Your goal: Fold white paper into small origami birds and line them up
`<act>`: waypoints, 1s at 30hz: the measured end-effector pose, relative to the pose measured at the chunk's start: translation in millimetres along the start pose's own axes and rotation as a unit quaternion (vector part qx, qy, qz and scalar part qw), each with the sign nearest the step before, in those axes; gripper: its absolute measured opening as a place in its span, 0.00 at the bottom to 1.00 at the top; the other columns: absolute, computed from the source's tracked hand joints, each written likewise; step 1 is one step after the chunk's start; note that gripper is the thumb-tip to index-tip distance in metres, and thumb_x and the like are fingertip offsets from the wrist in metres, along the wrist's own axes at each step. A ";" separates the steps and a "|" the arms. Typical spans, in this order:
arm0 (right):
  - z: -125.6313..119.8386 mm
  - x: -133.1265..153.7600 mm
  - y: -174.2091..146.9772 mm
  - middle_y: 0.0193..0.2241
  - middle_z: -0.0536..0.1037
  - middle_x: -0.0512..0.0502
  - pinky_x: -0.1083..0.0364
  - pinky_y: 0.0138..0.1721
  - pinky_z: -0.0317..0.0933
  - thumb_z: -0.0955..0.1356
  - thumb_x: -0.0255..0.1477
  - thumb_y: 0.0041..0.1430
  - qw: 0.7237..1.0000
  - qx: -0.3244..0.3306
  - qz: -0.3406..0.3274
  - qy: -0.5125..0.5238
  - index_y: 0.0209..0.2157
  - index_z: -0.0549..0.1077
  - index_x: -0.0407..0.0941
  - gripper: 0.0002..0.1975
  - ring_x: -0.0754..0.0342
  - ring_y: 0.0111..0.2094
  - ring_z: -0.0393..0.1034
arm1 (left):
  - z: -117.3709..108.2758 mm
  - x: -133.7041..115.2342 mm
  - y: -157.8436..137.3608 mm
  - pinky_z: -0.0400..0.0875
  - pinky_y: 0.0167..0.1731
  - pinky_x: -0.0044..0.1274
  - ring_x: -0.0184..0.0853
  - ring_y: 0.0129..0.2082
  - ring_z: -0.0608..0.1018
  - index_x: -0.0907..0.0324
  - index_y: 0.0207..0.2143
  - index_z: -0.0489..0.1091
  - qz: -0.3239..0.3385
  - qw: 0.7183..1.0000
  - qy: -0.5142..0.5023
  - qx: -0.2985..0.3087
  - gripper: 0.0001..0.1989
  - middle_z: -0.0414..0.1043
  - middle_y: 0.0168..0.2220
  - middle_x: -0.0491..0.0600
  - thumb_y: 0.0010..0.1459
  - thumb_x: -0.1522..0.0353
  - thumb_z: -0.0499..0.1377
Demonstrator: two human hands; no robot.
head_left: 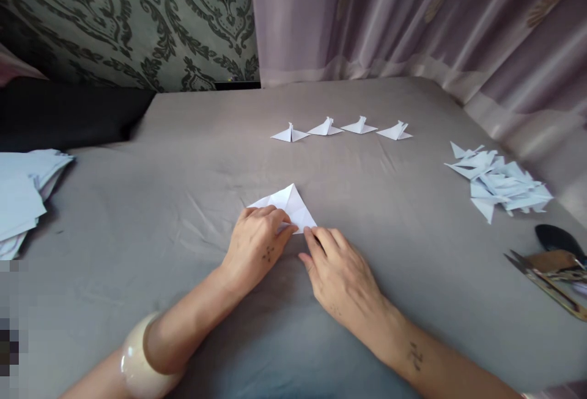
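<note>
A white sheet of paper, creased and folded to a pointed shape, lies on the grey cloth in front of me. My left hand is closed on its near left edge, thumb and index finger pinched together over the paper. With extended fingers, my right hand touches the paper's right corner; its thumb stands apart from the fingertips and grips nothing. Part of the paper is hidden under the left fingers. Beyond it, several folded paper birds stand in a row.
Many white folded paper pieces are heaped at the right. Nearer me on that side lie scissors and a dark rounded object. A stack of paper sheets sits at the left, beside black cloth. A curtain hangs behind.
</note>
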State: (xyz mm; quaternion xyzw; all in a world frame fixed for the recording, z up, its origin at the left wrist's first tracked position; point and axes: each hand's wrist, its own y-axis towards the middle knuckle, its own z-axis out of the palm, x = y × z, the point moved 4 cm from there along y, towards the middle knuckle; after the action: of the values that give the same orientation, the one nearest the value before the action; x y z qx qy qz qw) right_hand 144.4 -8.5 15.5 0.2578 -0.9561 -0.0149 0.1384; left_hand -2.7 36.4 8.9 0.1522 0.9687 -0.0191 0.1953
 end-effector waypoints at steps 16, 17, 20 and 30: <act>-4.9 5.8 7.1 0.37 0.69 0.42 0.49 0.35 0.58 0.60 0.33 0.66 1.000 -0.006 -0.016 -0.019 0.55 0.68 0.47 0.18 0.48 0.37 0.60 | -7.9 -5.3 -3.3 0.70 0.40 0.29 0.39 0.36 0.77 0.58 0.38 0.70 0.019 1.000 0.011 0.000 0.08 0.75 0.34 0.51 0.54 0.71 0.55; -4.9 5.3 7.0 0.37 0.69 0.42 0.50 0.36 0.58 0.60 0.32 0.65 1.000 -0.010 -0.016 -0.018 0.54 0.69 0.47 0.18 0.48 0.38 0.61 | -7.9 -4.5 -3.6 0.70 0.39 0.28 0.38 0.35 0.77 0.58 0.38 0.70 0.029 1.000 0.005 -0.002 0.08 0.75 0.34 0.50 0.54 0.71 0.55; -6.0 3.4 5.6 0.38 0.69 0.42 0.50 0.36 0.59 0.61 0.29 0.65 0.999 -0.024 -0.013 -0.017 0.53 0.70 0.44 0.16 0.48 0.39 0.62 | -10.4 -3.1 -3.6 0.71 0.35 0.27 0.37 0.31 0.77 0.58 0.37 0.70 0.033 0.999 -0.003 0.001 0.09 0.75 0.34 0.50 0.53 0.72 0.55; -12.9 -21.1 1.5 0.34 0.73 0.44 0.54 0.36 0.60 0.64 0.27 0.62 0.992 -0.121 0.039 0.008 0.32 0.72 0.42 0.07 0.51 0.38 0.66 | -10.6 -2.8 -11.9 0.65 0.40 0.29 0.37 0.38 0.74 0.57 0.35 0.73 0.113 0.992 0.033 -0.049 0.07 0.73 0.38 0.51 0.61 0.69 0.54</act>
State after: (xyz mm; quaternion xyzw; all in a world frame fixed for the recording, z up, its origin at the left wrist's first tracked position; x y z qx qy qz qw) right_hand 164.6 3.8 22.6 0.2016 -0.9555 -0.1226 0.1771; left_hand -7.9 25.2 19.5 0.2509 0.9510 0.0557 0.1718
